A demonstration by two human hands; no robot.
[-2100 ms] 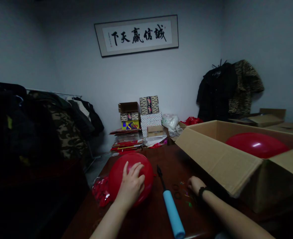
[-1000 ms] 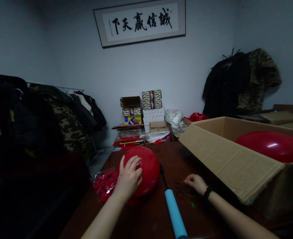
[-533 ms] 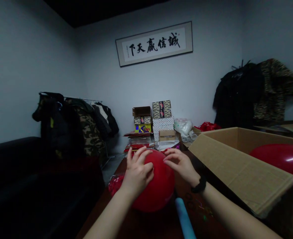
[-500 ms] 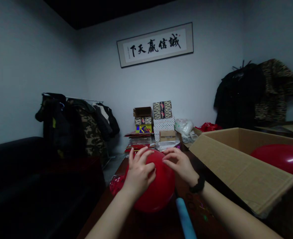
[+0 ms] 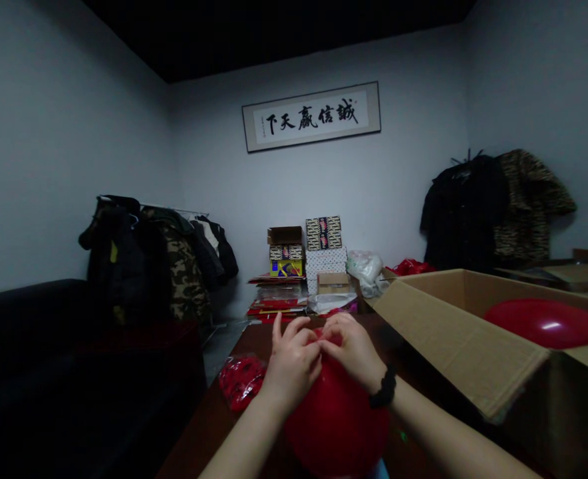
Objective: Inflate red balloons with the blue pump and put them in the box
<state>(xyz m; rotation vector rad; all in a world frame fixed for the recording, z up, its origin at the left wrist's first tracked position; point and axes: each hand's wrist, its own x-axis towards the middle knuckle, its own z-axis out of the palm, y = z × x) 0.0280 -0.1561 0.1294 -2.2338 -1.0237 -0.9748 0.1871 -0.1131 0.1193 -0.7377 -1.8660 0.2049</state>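
1. Firstly, clear packet (image 5: 243, 382): red contents, on table (image 5: 261, 338), 10 o'clock of held balloon (image 5: 336, 422).
2. Left hand (image 5: 294, 364): 11 o'clock; thumb and index pinch balloon's top end.
3. Right hand (image 5: 352, 351): 12 o'clock, fingertips pinching there too.
4. Open carton (image 5: 461, 342): 2 o'clock; second balloon (image 5: 548, 324) inside.

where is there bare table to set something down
Bare table shows left of the left forearm, below the plastic bag, and a smaller patch between that bag and the stacked packets. It's crowded around the red balloon, where both hands meet, with the open carton to the right.
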